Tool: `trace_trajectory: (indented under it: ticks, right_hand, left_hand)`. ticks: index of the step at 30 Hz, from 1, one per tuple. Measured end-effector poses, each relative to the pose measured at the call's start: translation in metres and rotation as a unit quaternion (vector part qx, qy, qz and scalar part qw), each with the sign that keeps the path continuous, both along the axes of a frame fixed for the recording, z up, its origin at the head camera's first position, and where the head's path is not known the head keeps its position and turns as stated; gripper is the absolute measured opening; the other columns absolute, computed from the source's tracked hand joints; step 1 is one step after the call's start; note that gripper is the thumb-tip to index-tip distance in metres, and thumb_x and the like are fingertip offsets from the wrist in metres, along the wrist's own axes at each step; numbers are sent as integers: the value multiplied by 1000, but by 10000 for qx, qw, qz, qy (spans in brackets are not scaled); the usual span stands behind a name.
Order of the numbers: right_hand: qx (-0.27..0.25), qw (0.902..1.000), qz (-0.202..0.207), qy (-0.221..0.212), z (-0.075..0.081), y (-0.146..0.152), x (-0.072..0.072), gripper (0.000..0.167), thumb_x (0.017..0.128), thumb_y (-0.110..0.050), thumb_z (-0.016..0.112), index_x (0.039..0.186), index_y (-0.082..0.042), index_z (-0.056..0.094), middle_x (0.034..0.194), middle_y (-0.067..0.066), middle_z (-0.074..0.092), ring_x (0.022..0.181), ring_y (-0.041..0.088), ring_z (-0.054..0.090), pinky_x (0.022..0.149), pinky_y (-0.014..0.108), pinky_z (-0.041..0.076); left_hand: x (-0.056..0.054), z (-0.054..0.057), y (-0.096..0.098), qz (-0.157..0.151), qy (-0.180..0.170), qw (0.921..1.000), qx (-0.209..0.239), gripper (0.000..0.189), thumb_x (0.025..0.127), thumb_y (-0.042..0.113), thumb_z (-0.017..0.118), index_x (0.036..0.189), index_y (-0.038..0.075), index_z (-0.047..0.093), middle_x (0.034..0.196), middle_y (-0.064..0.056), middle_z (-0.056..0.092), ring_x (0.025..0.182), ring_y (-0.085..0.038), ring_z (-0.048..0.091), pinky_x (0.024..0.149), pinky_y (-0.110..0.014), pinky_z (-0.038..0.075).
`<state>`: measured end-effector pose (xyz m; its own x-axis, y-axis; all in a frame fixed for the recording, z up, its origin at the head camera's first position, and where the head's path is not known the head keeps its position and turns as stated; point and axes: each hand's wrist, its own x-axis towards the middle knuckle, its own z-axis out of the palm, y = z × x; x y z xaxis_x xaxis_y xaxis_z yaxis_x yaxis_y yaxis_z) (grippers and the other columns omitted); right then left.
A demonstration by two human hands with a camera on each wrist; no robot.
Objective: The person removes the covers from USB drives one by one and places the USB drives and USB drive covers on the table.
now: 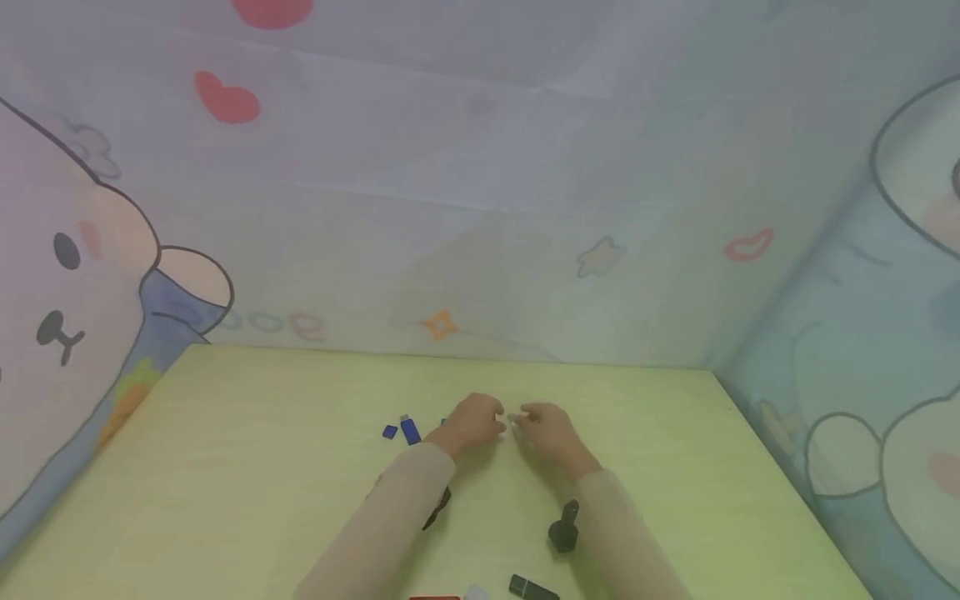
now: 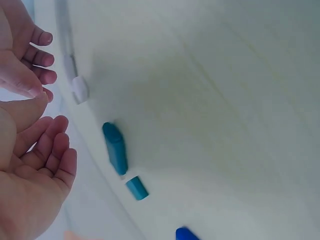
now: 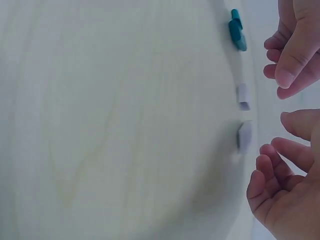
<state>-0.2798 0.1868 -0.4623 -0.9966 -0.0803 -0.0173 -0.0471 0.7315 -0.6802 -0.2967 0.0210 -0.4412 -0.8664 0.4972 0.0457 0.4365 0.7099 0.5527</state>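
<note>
My left hand and right hand are held close together over the far middle of the table, fingers loosely bent, nothing visible in either. Below them in the right wrist view lie a white USB stick and a small white cap, apart from each other. Left of these, in the left wrist view, a teal USB stick rests beside its separate teal cap. In the head view the left hand hides most of the teal pieces, and a whitish bit shows at the right fingertips.
A blue USB stick and its blue cap lie left of the left hand. Along the near edge are a dark USB stick, a white piece and a red edge. A printed cloth wall stands behind the table.
</note>
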Motion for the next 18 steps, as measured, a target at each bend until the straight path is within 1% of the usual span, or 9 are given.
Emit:
trace_trajectory:
  ticks: [3, 5, 7, 11, 14, 18]
  right_hand:
    - [71, 9998, 158, 129, 5, 2, 1, 41, 97, -23, 55, 128, 3, 56, 120, 22, 62, 107, 36, 60, 90, 49, 50]
    - [98, 9996, 195, 174, 10, 4, 3, 41, 97, -23, 55, 129, 2, 56, 120, 20, 62, 105, 34, 61, 88, 46, 51]
    - [133, 9993, 243, 236, 15, 5, 5, 40, 97, -22, 54, 130, 2, 55, 118, 18, 62, 103, 32, 61, 85, 45, 52]
    - [137, 9989, 269, 346, 28, 5, 13, 40, 97, -22, 55, 130, 0, 56, 115, 16, 62, 104, 31, 59, 86, 46, 51]
    - [128, 9982, 346, 469, 37, 4, 20, 40, 97, -23, 56, 130, -1, 56, 113, 15, 63, 105, 31, 58, 88, 47, 49]
    - [152, 9963, 546, 652, 46, 4, 31, 40, 97, -24, 57, 130, -1, 56, 110, 14, 63, 102, 29, 59, 85, 46, 50]
  left_hand:
    - [2, 6, -3, -60, 36, 10000, 13, 29, 89, 9, 64, 115, -6, 65, 110, -17, 68, 101, -29, 64, 92, -40, 50]
    - [3, 11, -5, -143, 75, 9999, 34, 30, 89, 8, 64, 116, -5, 64, 105, -16, 69, 94, -27, 65, 87, -39, 51]
    - [6, 16, -7, -228, 82, 9997, 88, 31, 90, 8, 63, 118, -6, 63, 103, -16, 68, 91, -26, 64, 85, -39, 52]
    - [13, 29, -13, -384, 117, 9991, 164, 32, 92, 9, 62, 120, -6, 61, 105, -17, 67, 95, -27, 63, 86, -40, 52]
    - [19, 37, -18, -491, 237, 9984, 150, 32, 92, 10, 62, 120, -6, 61, 105, -17, 67, 98, -29, 62, 88, -41, 50]
    - [25, 43, -24, -643, 416, 9968, 209, 32, 92, 10, 62, 120, -6, 61, 105, -17, 67, 100, -30, 61, 90, -43, 49]
